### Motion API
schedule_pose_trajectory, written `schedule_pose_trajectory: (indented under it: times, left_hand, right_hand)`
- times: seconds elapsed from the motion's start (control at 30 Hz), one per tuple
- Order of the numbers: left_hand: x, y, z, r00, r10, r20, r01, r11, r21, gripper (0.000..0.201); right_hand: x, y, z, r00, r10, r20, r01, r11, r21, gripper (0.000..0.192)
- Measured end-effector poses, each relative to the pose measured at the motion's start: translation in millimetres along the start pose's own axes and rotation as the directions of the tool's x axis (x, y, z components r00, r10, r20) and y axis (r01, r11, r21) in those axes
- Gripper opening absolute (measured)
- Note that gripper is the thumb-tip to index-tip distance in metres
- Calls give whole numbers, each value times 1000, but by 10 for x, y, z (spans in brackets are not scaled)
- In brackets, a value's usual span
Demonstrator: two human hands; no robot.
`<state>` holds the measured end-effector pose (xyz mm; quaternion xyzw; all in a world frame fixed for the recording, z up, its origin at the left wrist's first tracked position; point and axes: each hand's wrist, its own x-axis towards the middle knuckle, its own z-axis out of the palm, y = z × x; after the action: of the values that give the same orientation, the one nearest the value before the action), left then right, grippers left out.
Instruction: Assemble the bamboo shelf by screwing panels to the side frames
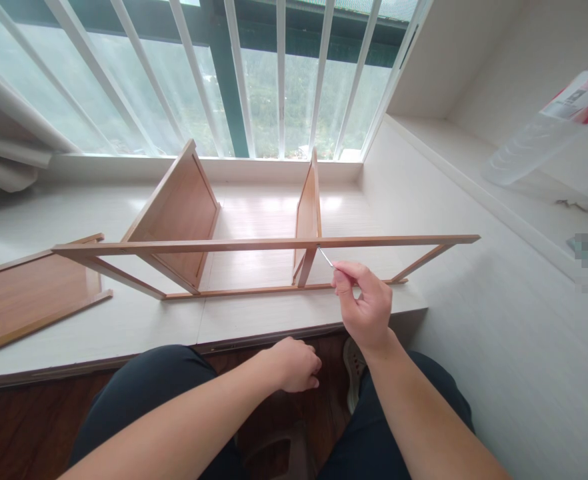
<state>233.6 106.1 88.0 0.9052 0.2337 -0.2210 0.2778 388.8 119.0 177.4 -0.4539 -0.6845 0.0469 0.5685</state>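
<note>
My right hand (364, 297) pinches a thin metal hex key (326, 257). Its far end meets the top rail of a wooden frame (254, 245), where the middle panel (308, 207) joins it. A second upright panel (174, 220) stands against the frame further left. Both panels reach back from the frame toward the window. My left hand (297, 365) hangs above the floor between my knees, fingers curled in; whatever it may hold is hidden.
A loose wooden panel (29, 293) lies on the white sill (174, 327) at the left. Barred windows (274, 87) and a curtain (9, 147) are behind. On the right, a plastic bottle (544, 133) stands on a ledge. A stool (294, 447) is below me.
</note>
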Motion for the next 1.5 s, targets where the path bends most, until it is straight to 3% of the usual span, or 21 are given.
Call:
schedule_pose_trajectory:
  times: [0.2,0.47,0.77,0.93,1.23,1.5]
  left_hand:
    - [-2,1,-4,1000,-4,0,4,1000,8,32]
    - [-6,13,-3,1000,-2,-10,2,1000,7,32]
    - [-4,-1,12,1000,2,-12,-2,1000,8,33]
    - [-3,-7,15,1000,1,-19,-1,1000,2,34]
    - [5,-1,32,1000,2,-19,-2,1000,7,33]
    - [-4,8,8,1000,-5,-12,6,1000,12,33]
  right_hand:
    - [24,-37,-34,999,-44,-14,42,996,-80,16]
    - [49,-127,-51,992,-104,67,112,985,-129,19]
    - [73,-184,-8,990,-81,118,90,993,-78,17]
    - [84,-202,-27,992,-92,81,101,990,-103,16]
    - [48,-157,-8,992,80,100,-76,996,-44,8]
    - [9,-118,21,980,159,117,-161,987,2,7]
